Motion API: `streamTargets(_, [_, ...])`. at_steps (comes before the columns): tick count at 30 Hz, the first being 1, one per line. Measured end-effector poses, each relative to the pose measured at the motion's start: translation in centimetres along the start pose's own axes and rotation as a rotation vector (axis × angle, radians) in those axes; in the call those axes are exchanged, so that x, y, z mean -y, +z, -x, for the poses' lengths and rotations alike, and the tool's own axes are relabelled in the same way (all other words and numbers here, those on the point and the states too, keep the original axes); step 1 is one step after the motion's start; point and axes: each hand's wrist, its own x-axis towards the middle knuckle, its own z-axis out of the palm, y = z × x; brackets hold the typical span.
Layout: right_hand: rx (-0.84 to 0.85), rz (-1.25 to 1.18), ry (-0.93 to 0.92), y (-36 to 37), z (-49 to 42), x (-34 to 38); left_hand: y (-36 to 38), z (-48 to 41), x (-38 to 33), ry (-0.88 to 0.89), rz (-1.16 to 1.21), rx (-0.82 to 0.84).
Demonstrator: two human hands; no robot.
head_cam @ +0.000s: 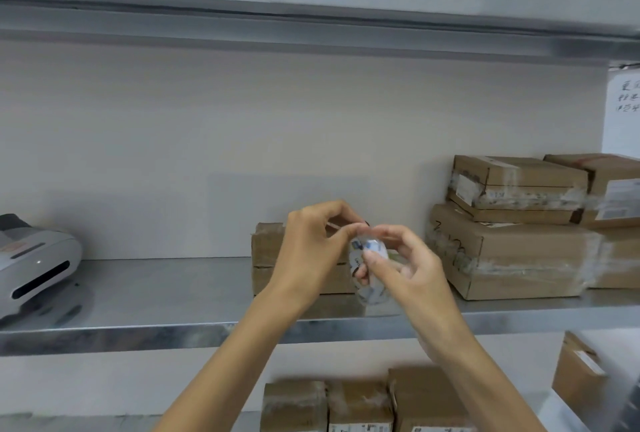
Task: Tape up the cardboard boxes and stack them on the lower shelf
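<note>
Right hand: the right hand grips a tape roll, with the thumb pressed on its printed face and the fingers curled round and through it.
Left hand: the left hand meets the right one at the top of the roll, its thumb and forefinger pinching there; whether they hold a loose tape end is too blurred to tell.
Tape roll: clear, held upright in the air between both hands, above the front half of the middle shelf.
Small box: a brown small box stands just behind the hands, near the middle of the shelf toward its back edge, partly hidden by the left hand.
Right end of shelf: a large box wrapped in clear tape carries a flat box; more boxes sit beside them at the right edge.
Left end of shelf: a grey label printer.
Below the shelf: a row of taped boxes side by side, with another box apart to the right.
Wall: a handwritten paper note at the far right.
</note>
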Motion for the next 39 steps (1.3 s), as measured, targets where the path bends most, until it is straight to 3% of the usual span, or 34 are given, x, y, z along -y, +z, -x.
streamTargets(4, [0.223, -0.152, 0.063, -0.2, 0.8, -0.2, -0.5, -0.5, 0.0, -0.003, 0.018, 0.004])
streamTargets(7, [0.281, -0.177, 0.026, 0.2, 1.5, -0.6, -0.6, -0.5, -0.3, 0.020, 0.039, 0.060])
streamTargets(12, [0.133, -0.098, 0.050, 0.3, 1.6, -0.8, -1.3, -1.0, -0.4, 0.075, -0.013, 0.018])
streamTargets(16, [0.069, 0.169, 0.068, 0.4, 1.0, -1.0, -1.2, -1.1, -0.7, 0.115, 0.007, 0.002])
streamTargets(19, [-0.067, 0.142, 0.136, 1.3, 0.6, -1.6, -1.0, -1.7, -1.3, 0.180, -0.030, 0.000])
streamTargets(22, [-0.196, 0.297, 0.077, 1.8, 1.8, -1.7, -1.4, -2.9, -0.9, 0.108, 0.006, -0.054])
streamTargets(28, [-0.031, 0.310, 0.035, 2.6, 5.2, -0.2, -1.6, -5.5, 0.0, -0.050, 0.113, 0.014])
streamTargets(34, [-0.116, 0.079, 0.202, 2.0, 4.4, 1.1, -0.8, -8.2, 1.2, -0.119, 0.145, 0.022])
streamTargets(39, [-0.085, 0.100, 0.174, 2.7, 3.8, 1.0, 0.0, -10.3, 3.7, -0.236, 0.080, 0.133])
